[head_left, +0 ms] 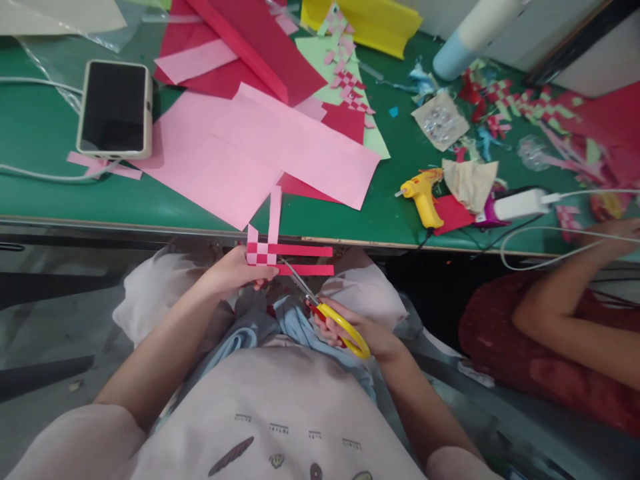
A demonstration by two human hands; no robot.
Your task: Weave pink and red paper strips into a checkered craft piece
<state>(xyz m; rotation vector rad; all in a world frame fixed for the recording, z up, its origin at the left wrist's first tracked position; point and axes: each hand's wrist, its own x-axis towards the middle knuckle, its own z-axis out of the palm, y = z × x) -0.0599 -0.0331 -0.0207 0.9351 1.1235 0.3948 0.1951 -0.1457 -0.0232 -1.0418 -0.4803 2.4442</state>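
My left hand (239, 270) grips a small woven paper piece (261, 253) in pink and red checks, holding it over my lap just off the table's front edge. Two pink strips stick up from the weave and two red strips run out to the right. In my right hand (333, 325) is a pair of scissors (345, 328) with yellow and red handles. Their blades point up and left, with the tips at the corner of the weave beside the lower red strip. Whether the blades touch the paper is hard to tell.
Pink paper sheets (215, 147) and red paper (280, 40) cover the green table (30, 193). A phone-like device (116, 110) with cables lies left. Toward the right are a yellow glue gun (423, 198), a white adapter (520, 203) and paper scraps. Another person's arm (565, 293) rests at far right.
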